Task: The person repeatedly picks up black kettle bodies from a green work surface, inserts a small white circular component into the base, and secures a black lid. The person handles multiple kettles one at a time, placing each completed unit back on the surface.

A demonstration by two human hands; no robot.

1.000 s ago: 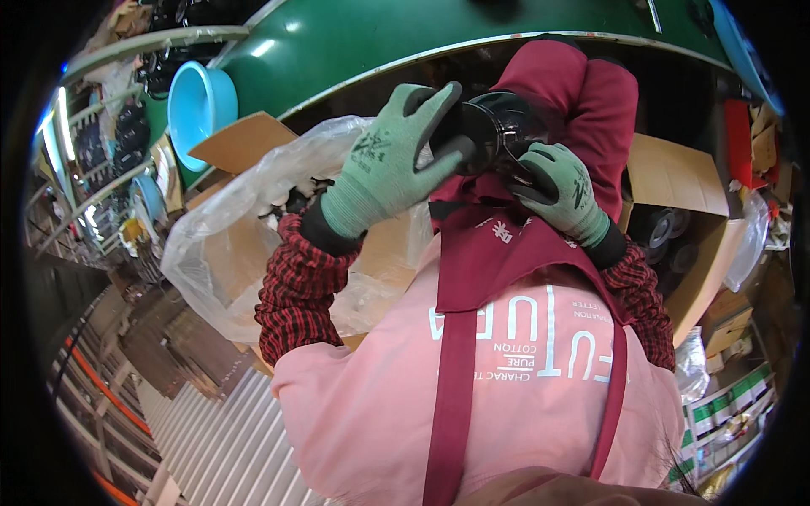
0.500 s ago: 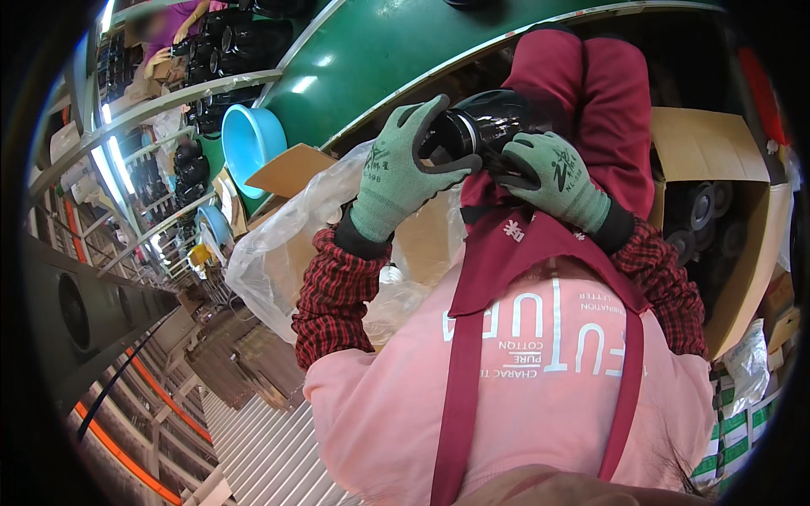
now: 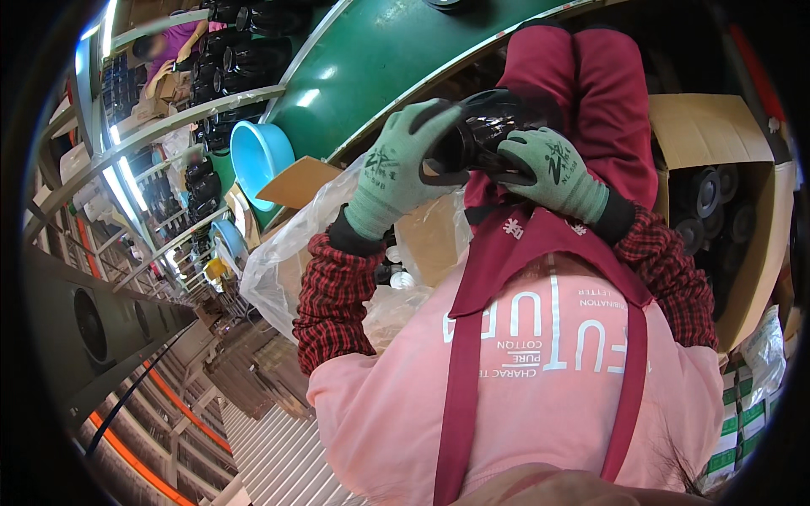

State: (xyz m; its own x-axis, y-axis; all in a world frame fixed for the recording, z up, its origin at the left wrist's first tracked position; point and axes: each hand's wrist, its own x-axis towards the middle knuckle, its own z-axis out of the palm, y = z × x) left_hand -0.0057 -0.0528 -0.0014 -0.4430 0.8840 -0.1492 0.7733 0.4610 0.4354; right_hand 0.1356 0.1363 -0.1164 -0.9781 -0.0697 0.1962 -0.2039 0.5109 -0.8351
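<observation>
A glossy black jug-like vessel point(image 3: 499, 111) lies on its side across my lap, in front of the maroon apron point(image 3: 536, 253). Both of my hands wear green knit gloves with dark palms and fingertips. My left hand point(image 3: 405, 169) is wrapped round the vessel's left end, thumb below and fingers over the top. At its lower side, my right hand point(image 3: 553, 173) is closed on a dark part that looks like a handle, though its fingers partly hide it. What the left fingers cover at that end cannot be made out.
An open carton point(image 3: 751, 244) with round dark parts stands at my right. Left of my lap is a carton lined with clear plastic point(image 3: 291, 261), white-topped pieces inside. Beyond are a green work surface point(image 3: 363, 67), a blue basin point(image 3: 263, 160) and a co-worker point(image 3: 169, 55) beside black vessels.
My left hand has turned and closed further over the vessel's end, and the silver band there is now hidden. The right hand keeps its grip. The whole view has shifted slightly.
</observation>
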